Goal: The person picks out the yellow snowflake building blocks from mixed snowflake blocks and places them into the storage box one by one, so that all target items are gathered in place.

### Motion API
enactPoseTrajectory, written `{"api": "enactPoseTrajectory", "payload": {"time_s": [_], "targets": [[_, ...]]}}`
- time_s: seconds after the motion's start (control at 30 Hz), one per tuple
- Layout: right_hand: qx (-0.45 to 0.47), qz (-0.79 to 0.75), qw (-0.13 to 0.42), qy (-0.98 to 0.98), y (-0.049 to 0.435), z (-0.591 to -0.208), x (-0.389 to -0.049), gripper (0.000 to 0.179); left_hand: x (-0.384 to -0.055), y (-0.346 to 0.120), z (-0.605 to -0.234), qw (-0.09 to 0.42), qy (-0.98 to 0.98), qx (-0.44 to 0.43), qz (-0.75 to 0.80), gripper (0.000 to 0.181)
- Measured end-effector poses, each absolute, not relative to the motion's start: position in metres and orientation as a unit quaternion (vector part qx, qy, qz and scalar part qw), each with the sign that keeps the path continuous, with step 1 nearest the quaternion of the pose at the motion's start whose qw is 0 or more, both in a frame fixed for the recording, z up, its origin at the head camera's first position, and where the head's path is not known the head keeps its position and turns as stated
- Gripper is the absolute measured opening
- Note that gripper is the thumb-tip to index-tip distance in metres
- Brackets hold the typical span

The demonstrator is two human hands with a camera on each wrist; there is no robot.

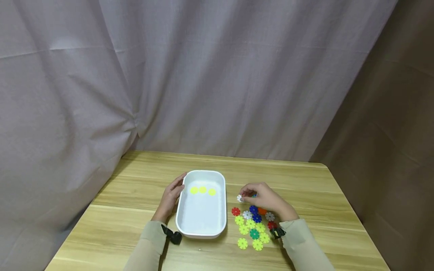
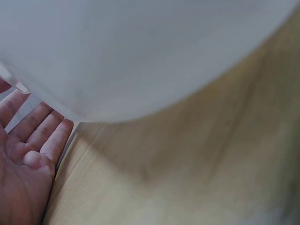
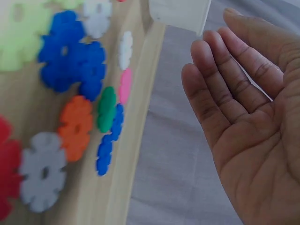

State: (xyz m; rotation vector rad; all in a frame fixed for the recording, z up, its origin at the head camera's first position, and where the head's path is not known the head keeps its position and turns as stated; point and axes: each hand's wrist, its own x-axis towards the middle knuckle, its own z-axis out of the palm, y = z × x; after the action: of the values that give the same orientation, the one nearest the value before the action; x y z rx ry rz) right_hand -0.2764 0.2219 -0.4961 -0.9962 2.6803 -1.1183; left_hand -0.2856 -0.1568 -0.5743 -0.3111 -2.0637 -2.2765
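Note:
A white rectangular tray [image 1: 201,226] stands on the table, with three yellow flower-shaped discs [image 1: 202,189] lying inside it near the far end. My left hand [image 1: 170,197] rests against the tray's left side, thumb at the rim; in the left wrist view its fingers [image 2: 47,131] extend fairly straight to the tray wall. My right hand [image 1: 266,196] hovers over the far part of the disc group, fingers softly bent. Its thumb [image 3: 255,28] is apart from the fingers, and nothing lies between them. A white disc [image 1: 239,198] shows beside its fingertips, on the table.
Several notched plastic discs lie right of the tray: yellow [image 1: 257,245], red [image 1: 236,211], blue [image 1: 253,209], orange [image 3: 76,128], white and green. A pink disc [image 3: 125,85] lies near them, hidden from the head view. Behind the wooden table [image 1: 145,165] hangs a grey curtain [image 1: 217,94].

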Motion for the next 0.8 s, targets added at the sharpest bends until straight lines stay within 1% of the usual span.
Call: {"api": "enactPoseTrajectory", "payload": {"time_s": [0.23,0.33,0.53,0.8], "targets": [[-0.322,-0.348,0.074,0.878,0.229,-0.508,-0.262,0.014,-0.286,-0.157,-0.574,0.022,-0.672,-0.099,-0.734,0.049],[-0.33,-0.335,0.088,0.878,0.229,-0.514,-0.259,0.016,-0.285,-0.158,-0.574,0.019,-0.675,-0.094,-0.731,0.049],[-0.355,-0.297,0.078,0.883,0.231,-0.523,-0.256,0.022,-0.286,-0.16,-0.574,0.012,-0.679,-0.091,-0.728,0.049],[-0.341,-0.255,0.076,0.901,0.228,-0.531,-0.252,0.03,-0.287,-0.16,-0.575,0.008,-0.671,-0.101,-0.734,0.049]]}}
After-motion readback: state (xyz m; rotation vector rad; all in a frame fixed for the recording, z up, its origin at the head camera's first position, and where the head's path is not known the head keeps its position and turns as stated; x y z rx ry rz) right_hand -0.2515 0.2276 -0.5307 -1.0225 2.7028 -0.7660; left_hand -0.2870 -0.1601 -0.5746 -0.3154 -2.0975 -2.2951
